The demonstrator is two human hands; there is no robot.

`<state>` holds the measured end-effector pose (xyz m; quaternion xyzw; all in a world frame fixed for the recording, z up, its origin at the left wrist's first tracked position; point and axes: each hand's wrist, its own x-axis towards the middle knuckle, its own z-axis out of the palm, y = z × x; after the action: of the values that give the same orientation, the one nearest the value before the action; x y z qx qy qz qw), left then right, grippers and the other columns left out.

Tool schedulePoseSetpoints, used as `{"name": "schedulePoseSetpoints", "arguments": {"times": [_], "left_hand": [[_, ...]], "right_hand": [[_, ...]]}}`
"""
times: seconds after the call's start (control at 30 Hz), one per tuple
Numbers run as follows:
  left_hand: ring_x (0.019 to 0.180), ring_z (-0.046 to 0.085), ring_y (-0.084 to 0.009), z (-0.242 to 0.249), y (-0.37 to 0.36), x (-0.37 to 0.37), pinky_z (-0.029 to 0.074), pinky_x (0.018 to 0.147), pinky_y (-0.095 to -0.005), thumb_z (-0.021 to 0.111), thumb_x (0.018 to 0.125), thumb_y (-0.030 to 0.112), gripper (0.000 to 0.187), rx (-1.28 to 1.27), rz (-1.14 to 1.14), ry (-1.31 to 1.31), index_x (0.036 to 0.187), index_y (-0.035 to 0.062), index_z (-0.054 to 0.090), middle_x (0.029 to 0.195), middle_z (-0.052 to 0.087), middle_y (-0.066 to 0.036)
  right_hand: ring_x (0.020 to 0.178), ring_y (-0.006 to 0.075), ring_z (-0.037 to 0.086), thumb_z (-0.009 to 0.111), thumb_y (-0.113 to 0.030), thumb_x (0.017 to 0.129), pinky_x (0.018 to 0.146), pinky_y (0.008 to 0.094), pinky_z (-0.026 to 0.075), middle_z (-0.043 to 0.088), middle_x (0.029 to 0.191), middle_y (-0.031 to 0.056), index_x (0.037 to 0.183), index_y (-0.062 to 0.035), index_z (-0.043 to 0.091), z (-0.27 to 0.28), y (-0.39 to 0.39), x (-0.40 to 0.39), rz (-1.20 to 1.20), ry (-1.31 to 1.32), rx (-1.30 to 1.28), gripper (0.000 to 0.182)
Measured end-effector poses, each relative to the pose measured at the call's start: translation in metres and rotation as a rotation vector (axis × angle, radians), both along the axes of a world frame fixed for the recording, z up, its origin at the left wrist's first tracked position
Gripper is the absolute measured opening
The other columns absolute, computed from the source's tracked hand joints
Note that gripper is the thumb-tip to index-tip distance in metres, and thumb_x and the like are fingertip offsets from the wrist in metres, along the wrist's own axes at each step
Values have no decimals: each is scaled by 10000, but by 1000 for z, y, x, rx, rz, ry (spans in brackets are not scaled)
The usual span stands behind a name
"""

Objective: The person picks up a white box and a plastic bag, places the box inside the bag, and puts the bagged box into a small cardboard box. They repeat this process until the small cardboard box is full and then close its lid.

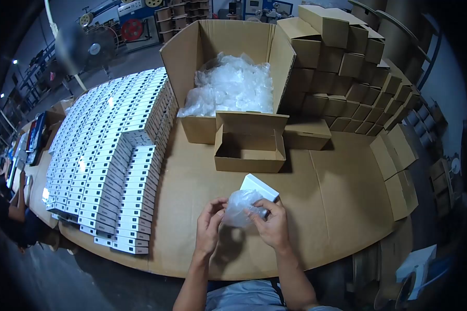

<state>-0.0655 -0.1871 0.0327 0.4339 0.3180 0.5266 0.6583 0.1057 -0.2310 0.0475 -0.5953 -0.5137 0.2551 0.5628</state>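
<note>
Both hands hold a crumpled clear plastic bag above the table. My left hand pinches the bag's left edge between thumb and fingers. My right hand grips its right side, with the fingers closed and next to a white box. This white box lies tilted just beyond the bag, partly hidden by it; whether my right hand also holds the box is hard to tell. Farther back, an open, small brown carton stands with its lid raised, its visible inside dark.
Stacked white boxes fill the left side. A large carton holds clear plastic bags. Brown cartons are piled at the back right, with a closed one nearer. Open cartons sit at the right edge. A person is far left.
</note>
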Motion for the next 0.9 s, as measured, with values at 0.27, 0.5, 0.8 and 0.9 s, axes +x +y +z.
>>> {"name": "schedulePoseSetpoints", "arguments": {"times": [0.27, 0.5, 0.8, 0.9], "left_hand": [[726, 561, -74, 1, -9, 2, 459, 639, -256, 640, 988, 92, 123, 84, 150, 413, 987, -19, 694, 788, 645, -23], [628, 504, -39, -9, -27, 12, 399, 535, -252, 630, 988, 127, 144, 166, 145, 491, 1041, -4, 655, 672, 600, 2], [664, 412, -21, -28, -26, 2, 338, 569, -224, 550, 1073, 166, 272, 25, -24, 297, 835, 41, 591, 726, 498, 65], [648, 471, -20, 2, -15, 12, 367, 555, -223, 588, 1054, 135, 192, 128, 51, 372, 896, 29, 609, 733, 567, 38]], "right_hand": [[972, 260, 618, 891, -168, 770, 845, 375, 512, 642, 1044, 132, 949, -39, 718, -32, -24, 4, 85, 37, -106, 280], [908, 181, 598, 883, -257, 813, 831, 337, 486, 647, 940, 93, 997, -34, 756, -32, -25, 9, 122, 241, -82, 316], [743, 114, 493, 716, -308, 971, 648, 286, 397, 606, 818, 44, 844, -7, 750, -47, -24, 15, 25, 317, -118, 328], [715, 123, 493, 711, -289, 968, 652, 283, 397, 621, 802, 49, 833, -28, 758, -43, -29, 17, 65, 176, -135, 298]]}}
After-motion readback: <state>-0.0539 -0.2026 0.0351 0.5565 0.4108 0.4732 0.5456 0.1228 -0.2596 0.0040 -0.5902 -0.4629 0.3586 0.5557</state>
